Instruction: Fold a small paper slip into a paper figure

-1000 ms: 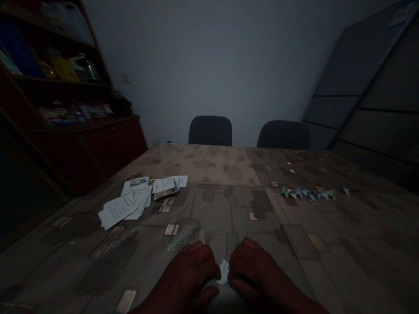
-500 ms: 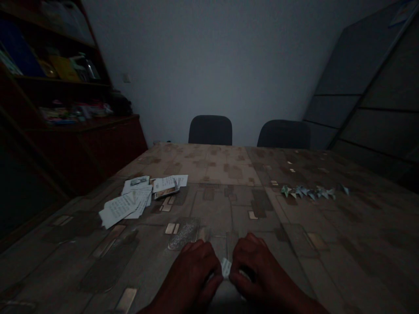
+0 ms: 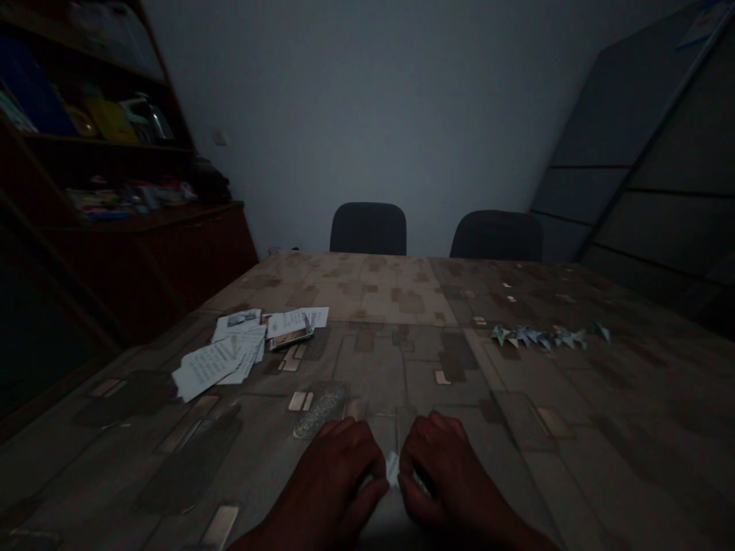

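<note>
My left hand (image 3: 336, 478) and my right hand (image 3: 442, 478) rest close together on the patterned table (image 3: 402, 360) near its front edge. Both have their fingers curled and pinch a small white folded piece of paper (image 3: 393, 468) between them. Most of that paper is hidden by the fingers. Off to the left lies a loose pile of white printed paper slips (image 3: 230, 352) with a phone (image 3: 292, 337) on its right side. At the right a row of several small folded paper pieces (image 3: 543, 336) lies on the table.
Two dark chairs (image 3: 368, 228) (image 3: 495, 235) stand at the table's far edge against a pale wall. A dark wooden shelf unit (image 3: 109, 176) with books and clutter fills the left. Grey cabinets (image 3: 660, 168) stand at the right. The room is dim.
Both hands have shifted slightly away from me with the paper. The visible bit of paper has become smaller between the fingers.
</note>
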`<action>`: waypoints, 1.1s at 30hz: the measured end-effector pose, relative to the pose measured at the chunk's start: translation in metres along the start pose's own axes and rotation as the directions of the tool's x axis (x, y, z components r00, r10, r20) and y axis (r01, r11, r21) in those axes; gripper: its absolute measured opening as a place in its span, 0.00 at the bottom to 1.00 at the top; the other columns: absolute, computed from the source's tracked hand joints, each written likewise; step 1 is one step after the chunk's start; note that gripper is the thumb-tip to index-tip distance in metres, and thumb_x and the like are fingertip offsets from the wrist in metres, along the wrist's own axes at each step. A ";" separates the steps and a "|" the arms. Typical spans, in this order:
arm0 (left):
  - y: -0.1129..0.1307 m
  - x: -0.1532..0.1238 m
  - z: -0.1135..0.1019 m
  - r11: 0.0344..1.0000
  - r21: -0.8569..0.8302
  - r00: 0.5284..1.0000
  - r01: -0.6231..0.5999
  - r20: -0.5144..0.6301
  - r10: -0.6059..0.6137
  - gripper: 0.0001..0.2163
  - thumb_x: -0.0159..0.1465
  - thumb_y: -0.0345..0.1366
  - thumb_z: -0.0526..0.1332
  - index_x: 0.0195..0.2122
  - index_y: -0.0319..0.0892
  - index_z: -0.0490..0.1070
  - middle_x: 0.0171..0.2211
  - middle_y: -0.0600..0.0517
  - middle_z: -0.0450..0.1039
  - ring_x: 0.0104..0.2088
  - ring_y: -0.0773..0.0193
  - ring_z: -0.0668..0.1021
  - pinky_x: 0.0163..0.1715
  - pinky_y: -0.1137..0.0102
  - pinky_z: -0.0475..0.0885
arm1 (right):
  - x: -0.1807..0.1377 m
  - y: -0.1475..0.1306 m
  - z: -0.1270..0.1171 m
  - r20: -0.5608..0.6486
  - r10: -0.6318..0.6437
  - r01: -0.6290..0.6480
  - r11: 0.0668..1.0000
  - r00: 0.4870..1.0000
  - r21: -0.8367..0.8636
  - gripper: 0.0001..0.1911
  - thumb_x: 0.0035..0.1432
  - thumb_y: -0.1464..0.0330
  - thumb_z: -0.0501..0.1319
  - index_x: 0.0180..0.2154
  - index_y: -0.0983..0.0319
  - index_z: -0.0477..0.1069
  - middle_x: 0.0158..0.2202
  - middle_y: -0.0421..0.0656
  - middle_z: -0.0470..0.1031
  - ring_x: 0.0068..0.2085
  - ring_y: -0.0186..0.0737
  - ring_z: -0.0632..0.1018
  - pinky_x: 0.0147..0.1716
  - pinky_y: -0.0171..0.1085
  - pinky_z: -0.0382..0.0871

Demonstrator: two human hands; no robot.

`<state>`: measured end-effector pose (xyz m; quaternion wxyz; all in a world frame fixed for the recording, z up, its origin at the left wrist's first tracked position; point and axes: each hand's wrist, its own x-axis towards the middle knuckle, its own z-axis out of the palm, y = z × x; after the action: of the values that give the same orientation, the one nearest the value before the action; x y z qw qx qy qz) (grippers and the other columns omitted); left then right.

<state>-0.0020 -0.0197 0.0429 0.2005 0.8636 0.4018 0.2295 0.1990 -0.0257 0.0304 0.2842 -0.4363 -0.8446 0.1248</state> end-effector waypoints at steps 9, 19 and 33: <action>0.004 0.003 -0.004 0.999 0.020 0.998 0.048 0.040 -0.049 0.05 0.59 0.24 0.60 0.31 0.41 0.71 0.31 0.51 0.73 0.35 0.57 0.75 0.39 0.62 0.65 | -0.002 0.002 0.003 -0.060 -0.009 0.010 1.000 0.998 0.017 0.09 0.44 0.80 0.58 0.29 0.63 0.68 0.30 0.41 0.70 0.35 0.41 0.70 0.37 0.39 0.56; 0.007 0.003 -0.001 0.984 0.087 0.988 0.155 -0.017 -0.154 0.08 0.52 0.21 0.59 0.28 0.41 0.70 0.28 0.53 0.73 0.32 0.58 0.75 0.37 0.63 0.66 | 0.001 -0.002 0.000 0.018 0.070 -0.070 0.998 0.997 -0.003 0.10 0.43 0.81 0.59 0.29 0.62 0.68 0.31 0.41 0.71 0.36 0.42 0.71 0.40 0.41 0.57; -0.007 -0.003 0.000 0.789 0.465 0.864 -0.401 -0.094 0.495 0.07 0.68 0.28 0.58 0.35 0.45 0.72 0.25 0.55 0.69 0.28 0.62 0.69 0.37 0.64 0.66 | 0.000 0.001 -0.001 0.045 0.098 -0.099 0.995 0.994 0.023 0.11 0.45 0.81 0.60 0.30 0.61 0.68 0.32 0.39 0.71 0.37 0.43 0.71 0.41 0.41 0.58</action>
<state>-0.0081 -0.0181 0.0385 -0.0993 0.9273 0.2435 0.2663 0.1998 -0.0252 0.0310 0.2647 -0.4710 -0.8263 0.1589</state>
